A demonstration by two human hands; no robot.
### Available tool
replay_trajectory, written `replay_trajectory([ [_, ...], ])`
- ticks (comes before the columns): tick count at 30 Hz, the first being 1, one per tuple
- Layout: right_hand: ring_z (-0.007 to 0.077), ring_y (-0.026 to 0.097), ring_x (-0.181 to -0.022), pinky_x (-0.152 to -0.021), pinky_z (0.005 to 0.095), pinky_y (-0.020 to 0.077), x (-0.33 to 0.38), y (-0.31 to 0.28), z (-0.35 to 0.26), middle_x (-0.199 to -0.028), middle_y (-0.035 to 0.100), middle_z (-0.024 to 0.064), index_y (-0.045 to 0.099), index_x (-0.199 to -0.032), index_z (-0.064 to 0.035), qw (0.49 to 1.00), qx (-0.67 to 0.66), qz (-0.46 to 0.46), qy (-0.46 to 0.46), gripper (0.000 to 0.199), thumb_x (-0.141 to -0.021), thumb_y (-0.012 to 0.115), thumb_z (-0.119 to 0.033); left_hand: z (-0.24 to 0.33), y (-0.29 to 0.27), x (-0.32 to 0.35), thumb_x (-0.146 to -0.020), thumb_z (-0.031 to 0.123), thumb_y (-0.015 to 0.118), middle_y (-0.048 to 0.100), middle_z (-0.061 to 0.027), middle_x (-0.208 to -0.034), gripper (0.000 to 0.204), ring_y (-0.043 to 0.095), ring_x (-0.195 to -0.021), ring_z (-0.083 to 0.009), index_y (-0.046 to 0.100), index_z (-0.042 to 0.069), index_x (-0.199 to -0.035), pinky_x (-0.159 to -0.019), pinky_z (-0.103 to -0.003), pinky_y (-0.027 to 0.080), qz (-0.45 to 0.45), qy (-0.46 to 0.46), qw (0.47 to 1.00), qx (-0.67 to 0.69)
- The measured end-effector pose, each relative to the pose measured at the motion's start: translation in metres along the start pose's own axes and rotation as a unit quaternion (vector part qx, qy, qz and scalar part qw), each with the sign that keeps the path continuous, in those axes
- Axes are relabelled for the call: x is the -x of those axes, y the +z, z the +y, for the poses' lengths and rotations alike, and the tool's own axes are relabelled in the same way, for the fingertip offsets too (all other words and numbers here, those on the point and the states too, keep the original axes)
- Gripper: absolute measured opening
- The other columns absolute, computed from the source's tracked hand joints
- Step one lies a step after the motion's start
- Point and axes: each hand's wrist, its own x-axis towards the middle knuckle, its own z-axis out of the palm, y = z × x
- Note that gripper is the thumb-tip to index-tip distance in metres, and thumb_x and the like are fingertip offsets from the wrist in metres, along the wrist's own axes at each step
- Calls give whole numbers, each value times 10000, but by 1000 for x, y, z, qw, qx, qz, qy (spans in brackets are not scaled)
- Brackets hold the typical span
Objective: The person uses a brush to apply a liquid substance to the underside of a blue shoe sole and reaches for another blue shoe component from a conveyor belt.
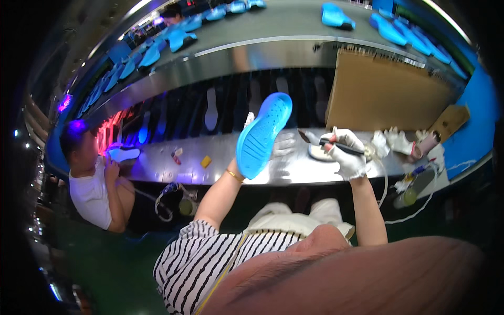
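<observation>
And my left hand [249, 121] has the blue shoe sole [261, 140] clamped from behind, the sole hiding most of my palm, its grooved, dotted face towards me; any lettering moulded there is too small to read! Over to my right hand [349, 155], gloved with bare fingertips, closed round a black-handled tool [343, 146], its grey tapering end pointing left towards the sole, well apart from it. Just left of that hand, a round pale dish [318, 154] on the metal bench [231, 149]; right of it, crumpled white gloves [397, 142] and a spool [428, 143]. Beyond it stands brown cardboard [386, 92]; well left of my left hand, a yellow block [206, 161].
</observation>
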Motion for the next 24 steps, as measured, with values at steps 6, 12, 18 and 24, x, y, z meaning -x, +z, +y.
replay_trajectory([
  [6,117,625,-796,-740,247,503,7,10,22,-872,642,69,575,-936,-4,994,13,85,63,166,-793,660,-14,-58,14,12,-917,499,464,509,-240,-1254,684,540,-1115,-349,379,-25,-1349,-1063,-527,333,-26,-78,992,92],
  [12,110,611,-800,-728,242,498,-21,32,16,-862,629,51,578,-945,5,982,144,84,-89,152,-807,637,26,-88,42,4,-897,604,411,488,-151,-1326,737,560,-1111,-292,332,78,-1408,-988,-451,436,-4,-48,999,13],
  [18,116,610,-781,-730,255,503,3,32,4,-887,622,73,579,-969,-9,998,51,37,4,219,-761,639,26,-90,27,-3,-855,659,427,541,-116,-1223,764,563,-1084,-232,404,71,-1342,-950,-396,478,96,24,995,1],
  [24,147,633,-747,-695,263,526,0,48,-5,-897,596,96,602,-963,1,961,248,-58,-110,254,-717,659,31,-73,29,-14,-817,714,436,532,-146,-1222,849,555,-1080,-260,389,53,-1349,-953,-420,472,20,-37,998,38],
])
